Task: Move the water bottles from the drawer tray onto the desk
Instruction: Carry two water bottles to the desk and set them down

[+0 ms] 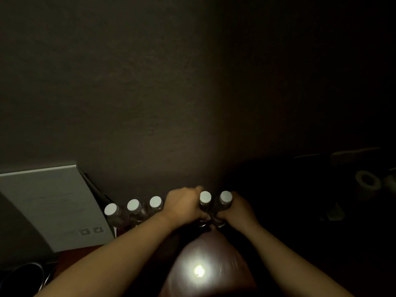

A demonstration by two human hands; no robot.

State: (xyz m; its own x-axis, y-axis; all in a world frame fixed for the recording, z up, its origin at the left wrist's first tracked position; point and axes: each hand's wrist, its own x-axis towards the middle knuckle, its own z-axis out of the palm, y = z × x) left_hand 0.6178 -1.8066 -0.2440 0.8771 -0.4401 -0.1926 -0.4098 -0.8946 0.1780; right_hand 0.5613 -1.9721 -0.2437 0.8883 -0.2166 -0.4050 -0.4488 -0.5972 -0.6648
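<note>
The scene is dim. Several clear water bottles with white caps stand in a row on the glossy reddish desk [210, 271] against the dark wall. Three of them [134, 205] stand free at the left. My left hand [184, 205] is wrapped around the neck of the fourth bottle [205, 198]. My right hand [240, 209] grips the fifth bottle [225, 197] from the right side. The two held bottles touch each other, and their lower parts are hidden by my fingers. No drawer tray is in view.
A grey box [49, 209] leans against the wall at the left, close to the leftmost bottle. A dark round container [23, 275] sits at the bottom left. Faint pale objects [367, 181] lie in the dark at the far right.
</note>
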